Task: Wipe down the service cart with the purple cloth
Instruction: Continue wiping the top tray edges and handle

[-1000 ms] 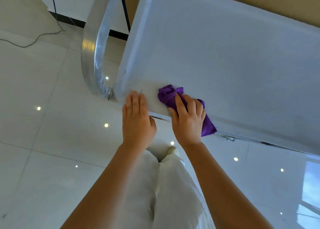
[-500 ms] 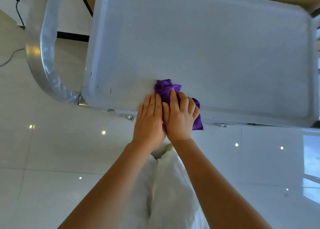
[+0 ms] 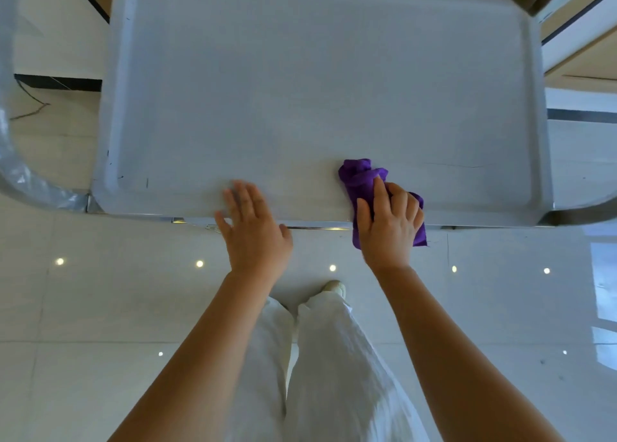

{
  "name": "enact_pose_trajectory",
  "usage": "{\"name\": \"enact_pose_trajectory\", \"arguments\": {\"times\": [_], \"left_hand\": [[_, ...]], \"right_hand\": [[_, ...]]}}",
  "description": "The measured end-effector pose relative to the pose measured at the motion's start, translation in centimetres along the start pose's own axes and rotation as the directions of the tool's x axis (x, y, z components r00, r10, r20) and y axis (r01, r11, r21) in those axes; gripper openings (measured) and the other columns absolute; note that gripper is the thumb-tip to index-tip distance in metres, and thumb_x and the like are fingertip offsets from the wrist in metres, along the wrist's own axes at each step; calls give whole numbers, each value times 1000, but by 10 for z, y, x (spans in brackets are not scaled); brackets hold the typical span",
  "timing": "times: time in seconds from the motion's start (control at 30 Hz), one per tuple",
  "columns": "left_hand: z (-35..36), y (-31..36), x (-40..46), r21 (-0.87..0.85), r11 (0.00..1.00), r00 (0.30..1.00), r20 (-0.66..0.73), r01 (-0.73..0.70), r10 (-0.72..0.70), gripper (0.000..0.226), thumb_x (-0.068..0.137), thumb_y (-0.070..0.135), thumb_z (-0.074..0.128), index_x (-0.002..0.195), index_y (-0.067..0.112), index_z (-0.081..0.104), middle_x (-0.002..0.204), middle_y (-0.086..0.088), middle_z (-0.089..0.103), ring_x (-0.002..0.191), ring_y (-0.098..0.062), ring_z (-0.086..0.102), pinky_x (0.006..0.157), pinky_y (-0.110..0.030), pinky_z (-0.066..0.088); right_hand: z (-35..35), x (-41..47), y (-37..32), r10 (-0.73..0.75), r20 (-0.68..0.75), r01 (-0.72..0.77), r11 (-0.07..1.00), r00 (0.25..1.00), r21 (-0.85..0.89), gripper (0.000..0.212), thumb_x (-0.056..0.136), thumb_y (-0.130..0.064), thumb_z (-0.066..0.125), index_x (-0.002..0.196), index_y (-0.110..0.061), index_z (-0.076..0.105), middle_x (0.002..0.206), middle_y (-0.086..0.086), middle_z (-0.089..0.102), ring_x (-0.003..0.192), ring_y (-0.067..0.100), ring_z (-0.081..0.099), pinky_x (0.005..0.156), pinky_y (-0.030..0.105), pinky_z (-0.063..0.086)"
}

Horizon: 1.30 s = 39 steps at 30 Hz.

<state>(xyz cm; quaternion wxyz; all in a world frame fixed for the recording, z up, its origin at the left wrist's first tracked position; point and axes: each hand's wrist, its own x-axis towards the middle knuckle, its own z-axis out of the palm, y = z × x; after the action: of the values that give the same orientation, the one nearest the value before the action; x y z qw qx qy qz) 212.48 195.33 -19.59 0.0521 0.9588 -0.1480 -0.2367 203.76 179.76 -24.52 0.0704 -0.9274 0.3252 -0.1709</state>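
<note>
The service cart's grey top tray [image 3: 300, 91] fills the upper half of the view, seen from above. A bunched purple cloth [image 3: 360, 177] lies on the tray's near edge, right of centre, with one end hanging over the rim. My right hand [image 3: 389, 228] lies on top of the cloth and presses it down, index finger stretched forward, thumb along its left side. My left hand [image 3: 252, 228] rests flat on the near rim to the left, fingers straight and slightly blurred, a hand's width from the cloth.
A curved metal handle [image 3: 20, 174] wraps around the cart's left end, and another metal bar [image 3: 584, 212] curves off the right corner. Glossy white floor tiles [image 3: 100, 291] lie below. My white trouser legs [image 3: 317, 358] and one shoe stand close to the cart.
My right hand has slid the cloth to the right along the near edge. The two hands, side by side before, have come apart, and the view has shifted to show the whole tray.
</note>
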Motion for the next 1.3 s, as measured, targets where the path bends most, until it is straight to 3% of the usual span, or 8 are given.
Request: {"name": "enact_pose_trajectory", "arguments": {"times": [0.1, 0.17, 0.27, 0.5, 0.67, 0.8, 1.0, 1.3], "left_hand": [[17, 49, -19, -38, 948, 949, -37, -315, 313, 77, 85, 13, 52, 148, 2, 7, 156, -15, 4, 144, -31, 1, 114, -47, 5], [27, 75, -29, -72, 919, 922, -22, -388, 388, 76, 83, 8, 54, 147, 1, 14, 155, -16, 13, 144, -31, 5, 113, -40, 2], [35, 87, -32, -25, 941, 941, 19, -338, 339, 77, 88, 13, 47, 148, 5, -1, 157, -13, -2, 144, -26, -7, 113, -35, -8], [32, 94, -32, 46, 969, 968, 76, -244, 240, 71, 93, 18, 37, 148, 10, -7, 157, -5, -11, 144, -19, -8, 115, -40, 2], [37, 99, -34, 50, 973, 973, 60, -226, 223, 71, 93, 21, 37, 148, 9, -7, 157, -6, -12, 144, -19, -10, 115, -37, 2], [37, 99, -34, 30, 972, 971, 57, -234, 232, 72, 91, 17, 41, 148, 9, -2, 157, -6, -7, 145, -19, -6, 114, -37, 4], [41, 109, -38, 51, 977, 977, 57, -208, 205, 77, 87, 13, 41, 148, 8, -7, 157, -6, -11, 144, -20, -9, 115, -38, 3], [37, 101, -33, 63, 955, 957, 60, -289, 285, 75, 88, 13, 40, 149, 10, -5, 157, -4, -9, 145, -18, -6, 114, -34, 4]], "right_hand": [[2, 0, -6, 36, -20, -36, 999, 999, -15, 40, 90, -35, 44, 111, -9, 65, 100, 15, 64, 93, 27, 46, 76, 41, 47], [-1, 3, -2, -16, 17, 16, 1000, 1000, 10, 41, 91, -36, 43, 111, -9, 65, 100, 15, 64, 91, 31, 55, 75, 41, 48], [-8, 4, 16, -87, 41, 87, 996, 995, 11, 43, 94, -38, 39, 111, -8, 65, 100, 15, 65, 86, 34, 61, 73, 41, 49], [-24, 14, 93, -32, 20, 32, 999, 999, 14, 43, 91, -37, 42, 114, -6, 61, 100, 18, 62, 90, 35, 54, 76, 44, 48], [-39, 26, 162, 105, 25, -106, 994, 994, 18, 47, 90, -34, 42, 121, -3, 57, 105, 22, 60, 95, 41, 54, 87, 48, 41], [-48, 32, 196, 294, 52, -296, 954, 954, 53, 56, 89, -39, 34, 129, -5, 51, 120, 21, 53, 111, 41, 45, 99, 45, 27], [-31, 28, 155, 584, -66, -574, 810, 809, 125, 49, 89, -30, 42, 131, -7, 51, 125, 20, 51, 120, 39, 43, 99, 51, 31], [-7, 7, 59, 433, -46, -410, 879, 900, 243, 46, 87, -27, 44, 125, -4, 55, 121, 19, 56, 114, 32, 41, 96, 51, 31]]}}
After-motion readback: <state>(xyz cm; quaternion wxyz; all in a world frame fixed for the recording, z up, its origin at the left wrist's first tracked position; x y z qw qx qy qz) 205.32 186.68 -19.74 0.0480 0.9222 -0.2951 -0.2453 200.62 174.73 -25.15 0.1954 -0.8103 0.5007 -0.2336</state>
